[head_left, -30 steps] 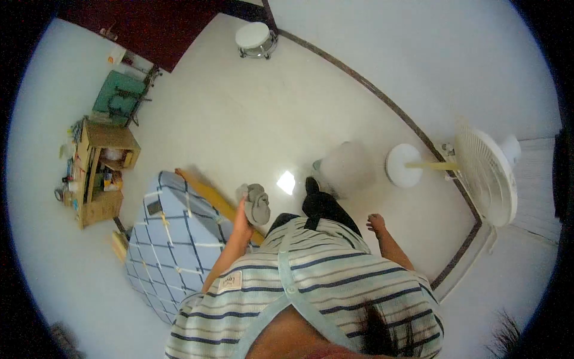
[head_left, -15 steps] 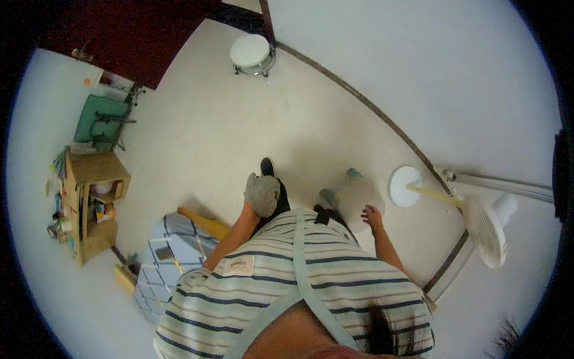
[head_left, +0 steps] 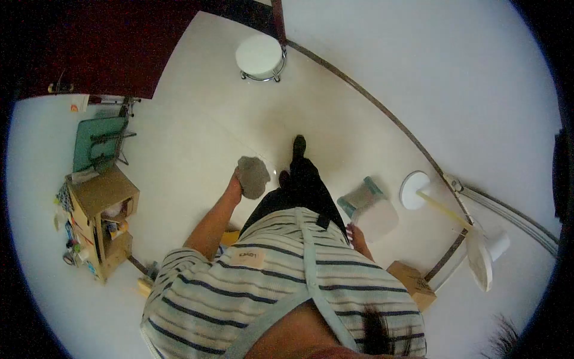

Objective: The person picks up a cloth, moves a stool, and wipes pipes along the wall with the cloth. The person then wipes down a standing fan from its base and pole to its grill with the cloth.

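Observation:
A crumpled grey cloth [head_left: 253,178] is bunched in my left hand [head_left: 238,184], out in front of my body and over the floor. The cloth covers most of those fingers, which are closed on it. Down by my right hip is my right hand [head_left: 357,235], its fingers extended and apart, with nothing seen in it. It is close to a pale rounded object [head_left: 376,216] that has a grey, green-edged part [head_left: 363,196]; whether they touch I cannot tell. My dark-trousered leg and black shoe [head_left: 299,145] reach forward between the hands.
Ahead stands a round white stool [head_left: 259,57] with metal legs. To the right is a white fan [head_left: 480,260] on a round base [head_left: 414,189], with a cardboard box [head_left: 412,283] nearer me. A wooden cabinet [head_left: 104,185] and a green folding chair [head_left: 98,140] stand left.
I have stepped forward. The left hand with the grey cloth has swung outward and ahead, and the right hand has drawn in toward my hip. The blue checked surface at left is now out of sight.

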